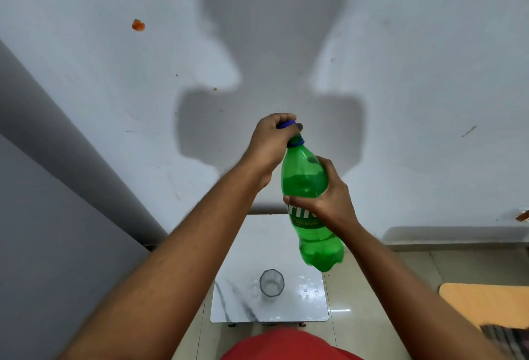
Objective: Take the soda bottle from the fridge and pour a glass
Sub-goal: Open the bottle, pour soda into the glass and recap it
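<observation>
A: How much of the blue cap [287,124] shows?

B: Only a sliver. The left hand [269,148] is curled over it, so whether it sits on the neck or is lifted off, I cannot tell.

A: And the label on the soda bottle [307,208]?

B: The fingers [297,202] of the right hand [329,202] cover most of the white lettering; the small print under it is too blurred to read.

A: The bench [312,302]?

B: Its far left part lies behind the left forearm, and its legs are barely visible. The bottle's base hides the far right corner.

A: Anything cut off?

B: The orange mat [486,302] and a striped cloth [506,336] run off the right edge; the red garment [289,345] off the bottom.
</observation>
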